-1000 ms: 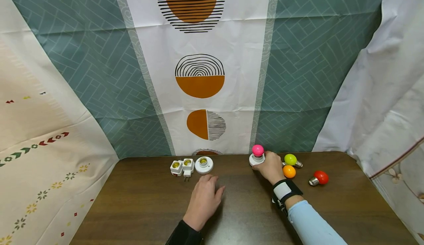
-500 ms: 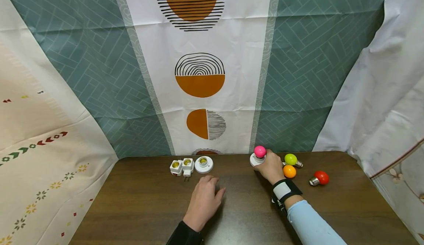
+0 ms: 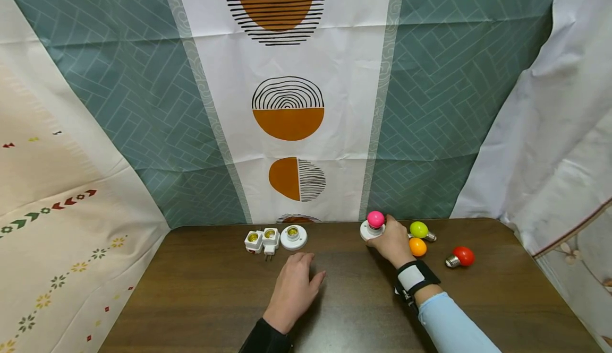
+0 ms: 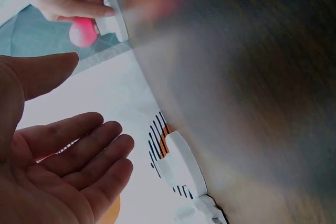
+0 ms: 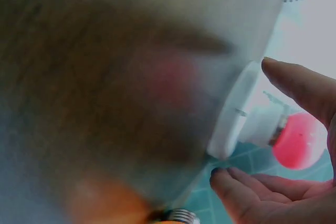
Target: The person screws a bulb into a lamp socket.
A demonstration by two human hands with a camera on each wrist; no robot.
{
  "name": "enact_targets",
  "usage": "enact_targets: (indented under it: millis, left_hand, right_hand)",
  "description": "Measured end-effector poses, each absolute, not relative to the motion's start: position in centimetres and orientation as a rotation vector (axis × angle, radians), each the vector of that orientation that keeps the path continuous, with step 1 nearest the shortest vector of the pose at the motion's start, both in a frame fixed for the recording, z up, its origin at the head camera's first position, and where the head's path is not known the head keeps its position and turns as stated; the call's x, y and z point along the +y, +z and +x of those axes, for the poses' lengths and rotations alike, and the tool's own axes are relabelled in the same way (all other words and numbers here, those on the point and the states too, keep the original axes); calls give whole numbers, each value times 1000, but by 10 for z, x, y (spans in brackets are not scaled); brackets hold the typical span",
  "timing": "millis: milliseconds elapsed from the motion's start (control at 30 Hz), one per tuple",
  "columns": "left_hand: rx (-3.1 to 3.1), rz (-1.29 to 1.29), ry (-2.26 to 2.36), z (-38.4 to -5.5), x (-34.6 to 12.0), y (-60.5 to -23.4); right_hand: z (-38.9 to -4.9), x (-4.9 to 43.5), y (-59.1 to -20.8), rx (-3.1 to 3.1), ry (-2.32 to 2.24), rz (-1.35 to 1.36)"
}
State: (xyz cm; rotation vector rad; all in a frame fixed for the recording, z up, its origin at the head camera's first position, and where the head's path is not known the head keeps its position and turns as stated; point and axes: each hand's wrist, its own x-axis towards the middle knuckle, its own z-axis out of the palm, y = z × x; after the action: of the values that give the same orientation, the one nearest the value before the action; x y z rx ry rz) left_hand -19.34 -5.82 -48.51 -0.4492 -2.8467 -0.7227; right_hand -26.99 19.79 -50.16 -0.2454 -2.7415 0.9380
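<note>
In the head view my right hand [image 3: 393, 241] is at a round white lamp holder [image 3: 368, 232] with a pink bulb [image 3: 375, 218] standing in it. The right wrist view shows the thumb at one side of the holder's base [image 5: 231, 116] and the fingertips at the other. The pink bulb [image 5: 299, 141] is between thumb and palm, sticking out of the socket. Nearer the middle, my left hand [image 3: 296, 289] hovers low over the wooden table, holding nothing. Its palm and loosely bent fingers show in the left wrist view [image 4: 79, 161].
Left of centre, another round lamp holder [image 3: 294, 237] stands beside two white plug-in sockets, one [image 3: 271, 240] with prongs forward. A green bulb [image 3: 419, 230] and an orange bulb [image 3: 417, 247] lie right of my right hand, a red bulb [image 3: 462, 256] farther right. Cloth hangs behind the table [image 3: 215, 289].
The pink bulb and its holder have shifted slightly right since a second ago, with little change over the last half second. The right wrist has moved slightly right. My left hand stays about in place.
</note>
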Motion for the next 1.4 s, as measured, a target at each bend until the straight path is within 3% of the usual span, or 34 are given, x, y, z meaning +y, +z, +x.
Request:
enact_targets:
  millis: [600, 1033, 1400]
  left_hand:
    - [-2813, -325, -945, -199, -63, -480]
    - [-2813, -140, -1062, -217, -64, -484]
    - [-2810, -68, -968, -236, -68, -493]
  right_hand:
    - [-230, 159, -444, -2683, 968, 80]
    - [-201, 145, -462, -2801, 839, 330]
    - [-193, 141, -466, -2869, 816, 360]
